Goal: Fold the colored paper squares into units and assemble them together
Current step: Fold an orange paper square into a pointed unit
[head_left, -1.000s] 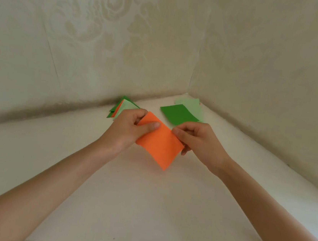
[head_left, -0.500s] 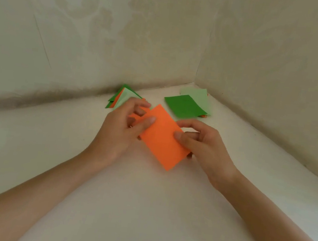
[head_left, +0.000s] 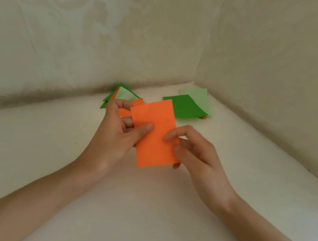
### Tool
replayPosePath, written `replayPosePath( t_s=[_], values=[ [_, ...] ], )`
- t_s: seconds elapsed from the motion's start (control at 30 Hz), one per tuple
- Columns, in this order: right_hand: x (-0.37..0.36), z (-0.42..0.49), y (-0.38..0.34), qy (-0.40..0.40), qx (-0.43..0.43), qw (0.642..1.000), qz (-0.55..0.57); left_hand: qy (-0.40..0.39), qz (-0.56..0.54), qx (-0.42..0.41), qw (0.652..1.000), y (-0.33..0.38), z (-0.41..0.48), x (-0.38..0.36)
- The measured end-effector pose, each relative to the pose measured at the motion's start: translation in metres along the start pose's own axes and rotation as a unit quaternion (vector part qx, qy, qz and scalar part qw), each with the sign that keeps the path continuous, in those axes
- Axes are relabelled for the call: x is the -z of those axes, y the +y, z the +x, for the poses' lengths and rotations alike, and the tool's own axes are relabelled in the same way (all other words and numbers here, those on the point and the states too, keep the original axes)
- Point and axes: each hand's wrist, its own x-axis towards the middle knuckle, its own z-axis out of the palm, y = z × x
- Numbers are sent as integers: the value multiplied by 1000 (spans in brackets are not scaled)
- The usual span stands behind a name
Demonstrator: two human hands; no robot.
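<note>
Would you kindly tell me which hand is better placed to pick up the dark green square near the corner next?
Probably the right hand: the dark green square lies on its side, just beyond it, while the left hand pinches the orange paper and could likely hold it alone.

It looks like a room in a home. Beyond the fingers [head_left: 142,132], two walls [head_left: 272,54] with pale wallpaper [head_left: 83,11] in a flower pattern meet in a corner [head_left: 197,71]. Under the fingers is a plain white tabletop [head_left: 143,208] that reaches this corner. Coloured craft papers [head_left: 185,107] lie just beyond the fingers.
</note>
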Motion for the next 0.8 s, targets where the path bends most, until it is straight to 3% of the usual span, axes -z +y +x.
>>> replayPosePath(
  t_s=[0.13, 0.23, 0.33, 0.43, 0.53, 0.6, 0.7, 0.73, 0.8],
  values=[
    [19, 0, 4, -26, 79, 982, -171, -4, 24, 12, 1000, -3, 6, 9],
    [24, 6, 14, -41, 180, 926, -329, -41, 12, 27, 999, -2, 5, 8],
    [24, 11, 20, -33, 270, 876, -397, -56, 18, 40, 997, -6, 5, 7],
    [24, 11, 17, 18, 332, 809, -485, -34, 162, -57, 985, -14, 9, 14],
    [18, 8, 17, 21, 342, 753, -562, -71, 281, -130, 948, -11, 7, 20],
    [12, 5, 19, -5, 326, 748, -578, -135, 351, -165, 912, -10, 3, 23],
    [8, 2, 16, -41, 295, 773, -561, -231, 477, -221, 819, -12, -7, 30],
    [8, 1, 15, -52, 283, 782, -553, -246, 496, -223, 803, -13, -10, 32],
    [7, 0, 14, -77, 255, 802, -535, -256, 489, -206, 808, -13, -14, 35]
  ],
)
